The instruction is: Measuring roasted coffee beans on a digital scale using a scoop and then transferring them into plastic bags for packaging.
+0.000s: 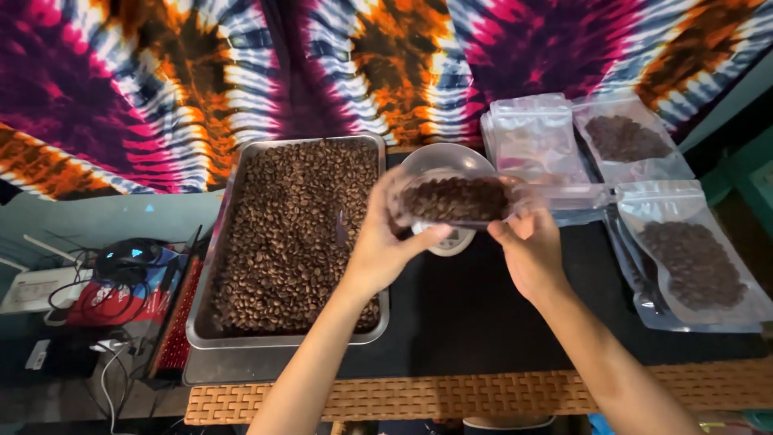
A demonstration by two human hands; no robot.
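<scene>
Tray (241,209): heaped with coffee beans, left on the dark surface (483,322).
Left hand (378,250): grip pinches the bag's left end.
Bag (463,200): clear, bean-filled, held sideways between both hands, above a bowl (447,157) on a small scale.
Right hand (527,254): grip pinches the bag's lower right edge.
Risk: beans could spill out of the mouth if the bag tips.
Filled bags (692,258): lying right.
</scene>
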